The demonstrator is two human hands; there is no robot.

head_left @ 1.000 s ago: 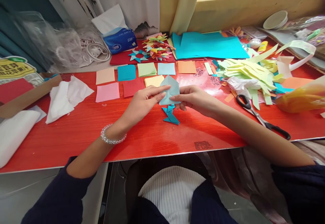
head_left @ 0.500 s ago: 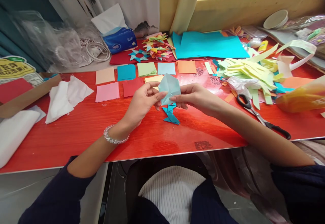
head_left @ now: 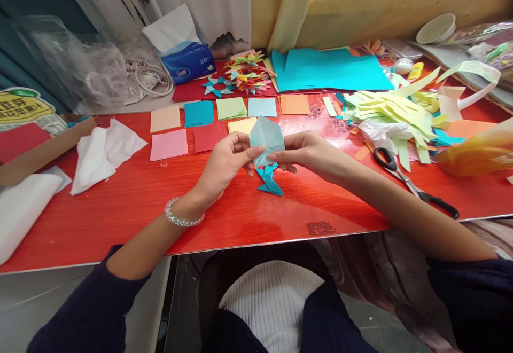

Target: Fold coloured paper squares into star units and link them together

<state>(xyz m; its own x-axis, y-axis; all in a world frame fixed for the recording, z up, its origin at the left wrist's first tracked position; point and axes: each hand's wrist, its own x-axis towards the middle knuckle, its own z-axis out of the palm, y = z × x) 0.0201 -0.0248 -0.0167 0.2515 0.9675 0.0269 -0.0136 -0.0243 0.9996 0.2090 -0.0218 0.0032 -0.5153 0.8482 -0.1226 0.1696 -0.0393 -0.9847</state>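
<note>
A pale blue sheet of origami paper [head_left: 266, 135], partly folded and showing crease lines, is held up above the red table. My left hand [head_left: 234, 155] pinches its lower left edge, thumb in front. From the right, my right hand [head_left: 306, 151] grips the lower right edge between thumb and fingers. Just beneath lies a folded teal paper piece [head_left: 270, 182], its upper end partly hidden by the sheet and fingers. Behind my left hand sit a red paper stack [head_left: 206, 135] and a yellow paper stack [head_left: 241, 125], the yellow one partly covered.
More square paper stacks stand in rows, among them pink [head_left: 169, 144], teal [head_left: 199, 113] and orange [head_left: 294, 104]. Scissors [head_left: 412, 185] lie at the right beside a heap of paper strips [head_left: 385, 110]. Crumpled tissue [head_left: 104, 153] lies left; a tissue pack [head_left: 188, 63] is behind.
Both hands keep their grip on the pale blue paper. Its lower part appears to have shifted very slightly; otherwise the scene looks the same.
</note>
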